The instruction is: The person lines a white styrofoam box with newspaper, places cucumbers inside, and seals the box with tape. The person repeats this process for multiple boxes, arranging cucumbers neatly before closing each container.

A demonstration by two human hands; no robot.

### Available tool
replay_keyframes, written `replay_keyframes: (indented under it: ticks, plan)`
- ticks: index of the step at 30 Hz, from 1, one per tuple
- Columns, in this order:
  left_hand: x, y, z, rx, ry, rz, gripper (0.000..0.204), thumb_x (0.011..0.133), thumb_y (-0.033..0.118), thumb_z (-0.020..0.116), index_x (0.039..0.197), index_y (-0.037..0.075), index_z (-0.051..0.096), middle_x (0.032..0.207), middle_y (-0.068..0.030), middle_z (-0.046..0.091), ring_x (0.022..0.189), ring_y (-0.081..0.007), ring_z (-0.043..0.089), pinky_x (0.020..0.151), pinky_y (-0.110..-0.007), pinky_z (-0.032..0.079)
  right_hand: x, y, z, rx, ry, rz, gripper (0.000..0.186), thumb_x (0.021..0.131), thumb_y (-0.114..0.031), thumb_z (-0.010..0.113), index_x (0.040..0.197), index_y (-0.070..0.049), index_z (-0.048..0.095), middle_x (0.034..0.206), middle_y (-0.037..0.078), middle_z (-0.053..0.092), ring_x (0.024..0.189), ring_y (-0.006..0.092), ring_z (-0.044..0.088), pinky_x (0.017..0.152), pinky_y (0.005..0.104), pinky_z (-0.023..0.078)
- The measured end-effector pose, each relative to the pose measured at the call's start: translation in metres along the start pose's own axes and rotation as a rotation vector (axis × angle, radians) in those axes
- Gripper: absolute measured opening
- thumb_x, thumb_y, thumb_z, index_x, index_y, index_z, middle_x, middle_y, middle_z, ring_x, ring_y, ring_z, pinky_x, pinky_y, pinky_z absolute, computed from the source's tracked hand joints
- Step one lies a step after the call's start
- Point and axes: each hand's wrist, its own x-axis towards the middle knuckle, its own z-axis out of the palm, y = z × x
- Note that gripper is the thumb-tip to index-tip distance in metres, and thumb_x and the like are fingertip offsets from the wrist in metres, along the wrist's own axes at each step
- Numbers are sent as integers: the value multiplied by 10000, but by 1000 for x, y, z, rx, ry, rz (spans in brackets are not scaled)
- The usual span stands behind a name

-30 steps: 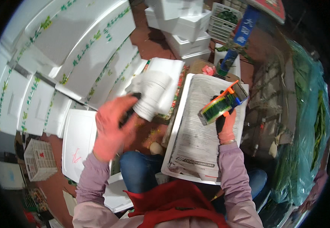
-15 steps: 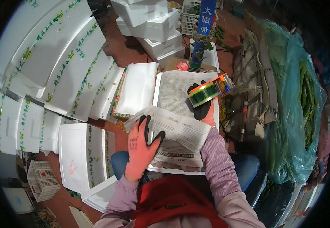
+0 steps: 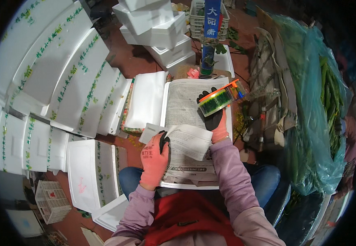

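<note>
A white foam box [image 3: 190,185] rests on my lap, covered with newspaper [image 3: 186,102]. My left hand [image 3: 154,159], in an orange glove, pinches the edge of a folded sheet of newspaper [image 3: 189,141] lying on the near half of the box. My right hand [image 3: 215,118], in an orange and black glove, holds a tape dispenser [image 3: 220,98] with an orange frame and a green roll above the far right part of the box.
Stacks of white foam lids [image 3: 51,82] with green print fan out on the left. A foam box [image 3: 147,100] stands beside mine. More foam boxes [image 3: 161,33] and a white crate [image 3: 196,12] are behind. Green plastic bags of long green vegetables [image 3: 321,106] fill the right.
My left hand brought a sheet of newspaper from the left and laid it on the box. My right hand kept the tape dispenser raised over the box's far right.
</note>
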Motion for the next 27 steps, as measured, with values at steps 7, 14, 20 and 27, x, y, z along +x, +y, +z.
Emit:
replay_keyframes:
  ticks: [7, 14, 20, 27]
  plan:
    - [8, 18, -5, -452, -86, -130, 720, 930, 133, 646, 1558, 65, 302, 1342, -256, 588, 1209, -359, 603, 1018, -410, 460, -2, -9, 16, 230, 168, 109, 436, 1061, -325, 482, 1412, -66, 472, 1344, 119, 599, 1207, 256, 605, 1039, 400, 496]
    - [0, 22, 42, -204, -133, -148, 972, 834, 334, 790, 1534, -55, 239, 1489, -311, 409, 1391, -461, 386, 1139, -490, 335, 1, -12, 22, 308, 188, 107, 436, 1055, -354, 489, 1391, -75, 492, 1313, 118, 615, 1173, 247, 617, 1038, 385, 496]
    - [5, 27, 64, -9, -101, -169, 727, 972, 298, 600, 1537, -20, 271, 1543, -288, 337, 1470, -460, 238, 1226, -519, 142, -1, -10, 17, 215, 117, 71, 435, 1049, -329, 513, 1411, -90, 488, 1337, 123, 608, 1201, 245, 609, 1020, 380, 505]
    - [-4, 21, 49, -249, 57, -40, 932, 849, 287, 764, 1546, -27, 232, 1574, -255, 298, 1484, -448, 206, 1218, -543, 152, 0, -3, 10, 171, 119, 39, 467, 1067, -354, 450, 1453, -91, 465, 1356, 142, 597, 1226, 265, 596, 1046, 413, 482]
